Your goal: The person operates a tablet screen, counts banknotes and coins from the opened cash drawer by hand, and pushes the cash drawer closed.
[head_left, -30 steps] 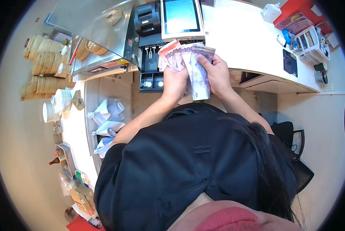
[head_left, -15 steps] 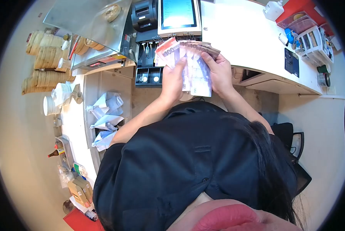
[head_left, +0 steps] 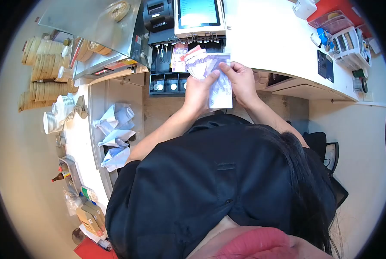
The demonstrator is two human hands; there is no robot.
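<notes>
A bundle of banknotes (head_left: 220,97) is held between my two hands, in front of the open cash drawer (head_left: 166,78). My left hand (head_left: 197,93) grips its left side, with some notes fanned out toward the upper left, a few of them reddish. My right hand (head_left: 242,84) pinches the purple notes from the right, thumb on top. Both thumbs lie close together on the notes. Coins (head_left: 173,86) sit in the drawer's front compartments, and a reddish note (head_left: 179,58) lies in a rear compartment. The fingers beneath the notes are hidden.
Behind the drawer stand a touchscreen (head_left: 198,14) and a black printer (head_left: 158,16). To the left are a glass-and-metal case (head_left: 104,39), stacked bamboo steamers (head_left: 44,67) and paper cups (head_left: 53,122). A white drawer organiser (head_left: 350,47) stands on the right counter.
The fanned notes on the right have come together into a narrower stack. My right hand has shifted slightly left and down, and the reddish note in the drawer shows more.
</notes>
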